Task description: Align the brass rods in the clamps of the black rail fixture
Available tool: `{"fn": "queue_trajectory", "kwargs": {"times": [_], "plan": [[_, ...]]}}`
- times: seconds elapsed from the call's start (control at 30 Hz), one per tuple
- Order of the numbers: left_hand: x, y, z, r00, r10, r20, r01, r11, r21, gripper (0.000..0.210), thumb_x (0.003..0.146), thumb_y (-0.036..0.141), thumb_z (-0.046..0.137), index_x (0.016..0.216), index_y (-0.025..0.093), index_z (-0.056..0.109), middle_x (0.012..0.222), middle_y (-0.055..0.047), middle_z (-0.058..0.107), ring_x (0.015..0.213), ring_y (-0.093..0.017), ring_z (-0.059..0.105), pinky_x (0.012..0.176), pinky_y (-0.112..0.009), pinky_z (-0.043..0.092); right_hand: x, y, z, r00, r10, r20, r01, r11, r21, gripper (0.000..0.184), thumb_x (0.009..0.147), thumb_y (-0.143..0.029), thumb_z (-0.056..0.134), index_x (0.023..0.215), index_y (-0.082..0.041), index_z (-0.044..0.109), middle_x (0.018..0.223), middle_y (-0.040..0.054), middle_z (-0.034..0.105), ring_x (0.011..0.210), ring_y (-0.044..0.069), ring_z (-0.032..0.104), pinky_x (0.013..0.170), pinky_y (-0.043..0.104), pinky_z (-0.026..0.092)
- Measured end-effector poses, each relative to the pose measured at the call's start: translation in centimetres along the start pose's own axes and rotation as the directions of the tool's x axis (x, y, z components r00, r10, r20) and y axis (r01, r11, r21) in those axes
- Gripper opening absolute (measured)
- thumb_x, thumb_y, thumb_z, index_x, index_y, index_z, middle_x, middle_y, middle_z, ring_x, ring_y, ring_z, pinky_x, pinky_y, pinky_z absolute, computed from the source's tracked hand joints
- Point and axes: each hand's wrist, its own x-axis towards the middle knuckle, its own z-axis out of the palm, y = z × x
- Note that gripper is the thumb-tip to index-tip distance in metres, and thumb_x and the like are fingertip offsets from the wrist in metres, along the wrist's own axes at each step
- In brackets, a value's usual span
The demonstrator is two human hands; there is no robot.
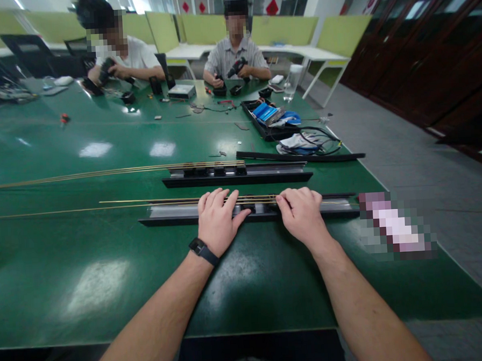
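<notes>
Both my hands are down on the near channel (173, 212), which lies parallel to the desk's (110, 306) near edge, its right end close to the right edge. Left hand (217, 217): fingers loosely spread across the channel and its thin gold-coloured rods (124, 201), thumb stretched rightward. Right hand (303, 209): fingers curled, thumb and forefinger close together at the rods, and from here I can't make out whether they're pinching one. Some rods run past the channel toward the desk's left edge. Just beyond lies a second channel (281, 177), also with rods.
</notes>
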Motion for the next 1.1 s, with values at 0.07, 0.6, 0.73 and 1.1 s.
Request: {"fn": "queue_trajectory", "kwargs": {"times": [0.07, 0.6, 0.73, 1.1], "plan": [[0.02, -0.02, 0.02, 1.000, 0.000, -0.001, 0.000, 1.000, -0.001, 0.050, 0.096, 0.054, 0.064, 0.134, 0.022, 0.066, 0.134, -0.013, 0.069, 0.133, -0.033, 0.057, 0.116, -0.053, 0.034, 0.02, 0.10, 0.01, 1.000, 0.001, -0.005, -0.001, 1.000, -0.003, 0.030, 0.105, -0.038, 0.043, 0.086, -0.023, 0.060, 0.086, 0.0034, 0.070, 0.091, 0.023, 0.053, 0.087, 0.040, 0.026], [0.05, 0.05, -0.03, 1.000, -0.005, -0.003, 0.005, 1.000, -0.009, 0.048, 0.096, 0.053, 0.064, 0.134, 0.024, 0.066, 0.134, -0.013, 0.070, 0.133, -0.033, 0.057, 0.116, -0.052, 0.034, 0.01, 0.42, -0.18, 1.000, 0.018, -0.001, -0.018, 1.000, 0.009, 0.031, 0.105, -0.038, 0.042, 0.083, -0.023, 0.059, 0.083, 0.0036, 0.069, 0.088, 0.023, 0.052, 0.086, 0.040, 0.026], [0.06, 0.02, -0.03, 1.000, -0.005, -0.002, 0.005, 1.000, -0.006, 0.049, 0.096, 0.054, 0.063, 0.134, 0.023, 0.066, 0.134, -0.013, 0.070, 0.133, -0.033, 0.057, 0.116, -0.053, 0.034, -0.10, 0.14, -0.29, 1.000, 0.021, -0.024, -0.020, 1.000, 0.010, 0.029, 0.105, -0.039, 0.044, 0.086, -0.023, 0.059, 0.085, 0.0042, 0.069, 0.091, 0.023, 0.053, 0.087, 0.040, 0.027], [-0.01, 0.04, 0.02, 1.000, -0.009, -0.006, 0.009, 1.000, -0.014, 0.049, 0.095, 0.053, 0.065, 0.134, 0.025, 0.066, 0.134, -0.013, 0.070, 0.133, -0.033, 0.057, 0.117, -0.053, 0.034, -0.14, -0.23, -0.11, 1.000, -0.007, -0.016, 0.007, 1.000, -0.011, 0.031, 0.105, -0.037, 0.040, 0.086, -0.023, 0.060, 0.087, 0.0047, 0.070, 0.090, 0.023, 0.052, 0.088, 0.040, 0.026]]}}
